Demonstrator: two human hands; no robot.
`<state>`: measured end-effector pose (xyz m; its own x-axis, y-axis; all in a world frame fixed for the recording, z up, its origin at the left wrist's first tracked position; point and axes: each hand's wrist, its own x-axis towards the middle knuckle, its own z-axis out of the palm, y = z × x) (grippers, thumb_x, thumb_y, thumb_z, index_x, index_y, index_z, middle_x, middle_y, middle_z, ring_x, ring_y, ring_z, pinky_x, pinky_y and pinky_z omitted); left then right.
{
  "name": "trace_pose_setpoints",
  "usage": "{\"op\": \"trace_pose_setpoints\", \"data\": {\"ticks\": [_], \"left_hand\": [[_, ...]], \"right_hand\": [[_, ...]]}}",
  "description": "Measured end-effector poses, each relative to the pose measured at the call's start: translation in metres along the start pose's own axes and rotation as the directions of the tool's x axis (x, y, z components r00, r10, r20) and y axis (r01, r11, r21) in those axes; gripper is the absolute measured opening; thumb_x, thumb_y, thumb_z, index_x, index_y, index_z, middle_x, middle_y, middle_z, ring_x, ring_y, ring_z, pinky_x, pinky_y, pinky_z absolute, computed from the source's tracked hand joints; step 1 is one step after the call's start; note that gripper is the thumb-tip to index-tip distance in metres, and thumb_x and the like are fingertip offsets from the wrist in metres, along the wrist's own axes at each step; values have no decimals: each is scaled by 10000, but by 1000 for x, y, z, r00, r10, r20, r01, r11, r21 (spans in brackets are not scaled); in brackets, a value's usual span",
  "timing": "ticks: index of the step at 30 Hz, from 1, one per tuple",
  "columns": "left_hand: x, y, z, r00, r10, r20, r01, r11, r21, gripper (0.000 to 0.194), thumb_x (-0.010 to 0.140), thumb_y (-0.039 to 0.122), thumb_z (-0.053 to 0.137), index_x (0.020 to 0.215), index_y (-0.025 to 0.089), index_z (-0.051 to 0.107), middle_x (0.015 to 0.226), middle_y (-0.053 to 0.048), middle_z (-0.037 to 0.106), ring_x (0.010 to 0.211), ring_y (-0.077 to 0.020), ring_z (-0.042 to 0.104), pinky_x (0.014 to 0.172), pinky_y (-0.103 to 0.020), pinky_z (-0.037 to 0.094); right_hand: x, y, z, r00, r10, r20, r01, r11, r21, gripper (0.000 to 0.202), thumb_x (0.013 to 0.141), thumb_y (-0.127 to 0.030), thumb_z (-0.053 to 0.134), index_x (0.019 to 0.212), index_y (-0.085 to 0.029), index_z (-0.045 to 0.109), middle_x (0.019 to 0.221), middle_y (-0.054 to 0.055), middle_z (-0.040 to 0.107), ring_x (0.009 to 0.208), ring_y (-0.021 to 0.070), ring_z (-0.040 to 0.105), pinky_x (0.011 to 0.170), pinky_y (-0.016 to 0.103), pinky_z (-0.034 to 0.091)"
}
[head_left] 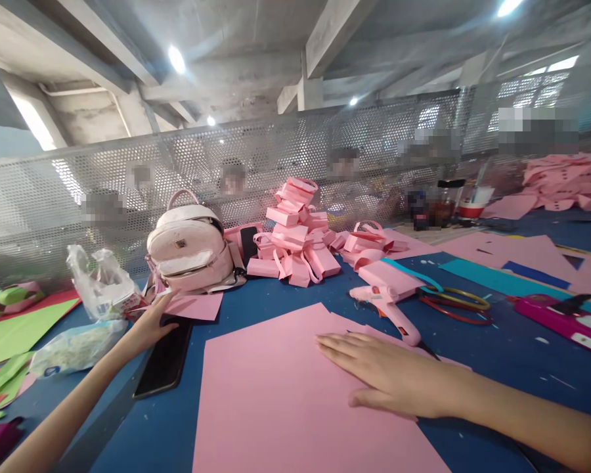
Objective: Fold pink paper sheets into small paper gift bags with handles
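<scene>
My right hand (384,371) lies flat, fingers stretched out, on a large pink paper sheet (256,401) in front of me. Further left, my left hand (150,326) reaches out with thumb and fingers apart. Its fingertips are at the edge of a smaller pink paper piece (197,305), and its thumb is over the top of a black smartphone (165,361). Whether those fingertips press on the paper I cannot tell. A pink hot glue gun (387,307) lies just beyond my right hand, its cord partly hidden by paper.
Behind the sheet rise a pale backpack (190,246) and a heap of folded pink paper boxes (298,236). Plastic bags (98,282) and green paper (20,328) lie left. Tape rolls (456,305) and a magenta power strip (566,322) are right. A perforated metal screen (256,151) stands behind.
</scene>
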<state>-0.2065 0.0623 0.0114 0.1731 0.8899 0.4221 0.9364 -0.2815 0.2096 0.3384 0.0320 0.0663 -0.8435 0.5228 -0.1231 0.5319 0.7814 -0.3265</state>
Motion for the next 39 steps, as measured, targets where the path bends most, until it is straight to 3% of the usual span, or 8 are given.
{"op": "trace_pose_setpoints", "data": {"ticks": [5,14,33,39], "left_hand": [[-1,9,-5,999,-12,-49,14,1000,25,667,856,341,471,1482,161,327,1498,-152,485,1408,-310,431,1151,-492,350],[-13,31,-4,995,-61,-82,68,994,80,672,898,270,390,1549,183,245,1488,-131,510,1274,-310,585,1022,-452,496],[-16,35,-4,989,-100,-107,104,994,34,666,878,239,386,1531,160,281,1517,-132,471,1355,-294,506,1074,-445,460],[-18,35,-6,988,-116,-101,116,993,3,660,887,255,395,1532,188,276,1481,-124,517,1210,-274,634,1025,-420,495]], "right_hand": [[-1,2,2,999,-34,-31,34,999,-9,733,934,-521,583,1534,-171,347,1577,155,343,1446,352,340,1180,553,304],[1,-1,-1,999,-27,-17,27,1000,-12,738,929,-519,592,1533,-170,350,1575,155,345,1448,344,341,1177,544,304],[5,4,-2,998,-51,-42,49,998,-46,704,917,-491,615,1510,-167,416,1548,149,414,1415,338,401,1158,506,336],[5,8,0,997,-57,-50,56,998,-27,699,914,-488,619,1509,-179,421,1542,142,428,1410,342,409,1159,515,338]]}}
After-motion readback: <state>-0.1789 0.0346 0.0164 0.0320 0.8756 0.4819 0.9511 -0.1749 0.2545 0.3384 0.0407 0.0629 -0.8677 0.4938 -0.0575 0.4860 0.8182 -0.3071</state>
